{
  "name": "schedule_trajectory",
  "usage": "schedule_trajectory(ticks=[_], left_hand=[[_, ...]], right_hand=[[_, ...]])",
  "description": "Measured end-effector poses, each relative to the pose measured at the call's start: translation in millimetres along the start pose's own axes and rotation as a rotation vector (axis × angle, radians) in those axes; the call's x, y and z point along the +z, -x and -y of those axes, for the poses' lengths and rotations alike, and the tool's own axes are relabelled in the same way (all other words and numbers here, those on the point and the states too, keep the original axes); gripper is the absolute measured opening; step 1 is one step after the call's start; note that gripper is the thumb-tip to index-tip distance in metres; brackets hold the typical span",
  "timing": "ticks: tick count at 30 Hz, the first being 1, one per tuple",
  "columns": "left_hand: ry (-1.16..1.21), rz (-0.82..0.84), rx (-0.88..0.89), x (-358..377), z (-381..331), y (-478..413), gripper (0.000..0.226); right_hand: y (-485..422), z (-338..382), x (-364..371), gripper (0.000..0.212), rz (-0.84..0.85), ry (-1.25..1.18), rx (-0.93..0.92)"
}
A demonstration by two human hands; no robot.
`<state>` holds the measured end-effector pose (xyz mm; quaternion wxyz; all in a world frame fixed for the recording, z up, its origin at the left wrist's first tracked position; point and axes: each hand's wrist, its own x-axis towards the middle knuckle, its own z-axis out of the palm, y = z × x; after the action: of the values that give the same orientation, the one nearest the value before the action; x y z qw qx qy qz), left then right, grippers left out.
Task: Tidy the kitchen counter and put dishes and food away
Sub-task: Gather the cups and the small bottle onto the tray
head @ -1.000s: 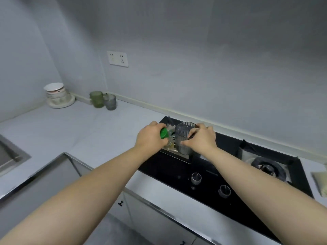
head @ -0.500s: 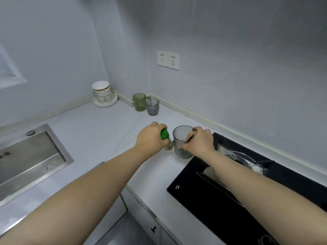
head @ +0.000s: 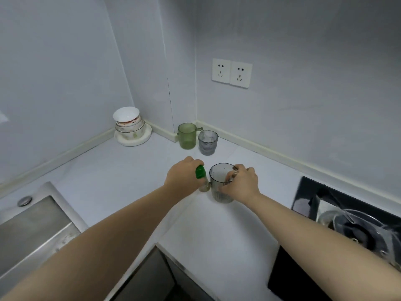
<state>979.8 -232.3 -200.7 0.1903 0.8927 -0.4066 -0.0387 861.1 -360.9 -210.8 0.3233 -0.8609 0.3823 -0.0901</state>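
Ribbed grey glass cup (head: 221, 183), gripped at its rim by the right hand (head: 240, 184), and small green-capped bottle (head: 200, 172), enclosed in the curled left hand (head: 182, 178), have left the black stove (head: 288, 276) for the white counter (head: 121, 170), probably to join the green mug (head: 187, 135) in the corner.

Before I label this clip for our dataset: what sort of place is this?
Most likely a home kitchen: a steel sink is set into the white counter, a black gas hob sits at the right, and stacked bowls and a green cup stand in the corner.
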Motion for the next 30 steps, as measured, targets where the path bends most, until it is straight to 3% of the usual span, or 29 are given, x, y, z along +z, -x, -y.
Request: schedule_trajectory(ticks=[11, 19, 30], left_hand=[[-0.024, 0.119, 0.123, -3.6, 103.1, -103.3, 0.045], [-0.03, 0.149, 0.162, 12.9, 129.4, -158.1, 0.052], [-0.034, 0.158, 0.22, 28.0, 140.5, -202.7, 0.045]], right_hand=[[-86.1, 54.5, 82.6, 0.039, 0.009, 0.113, 0.089], [-135.4, 59.3, 104.1, 0.031, -0.017, 0.163, 0.124], [-162.1, 52.4, 120.2, 0.026, -0.105, 0.174, 0.122]])
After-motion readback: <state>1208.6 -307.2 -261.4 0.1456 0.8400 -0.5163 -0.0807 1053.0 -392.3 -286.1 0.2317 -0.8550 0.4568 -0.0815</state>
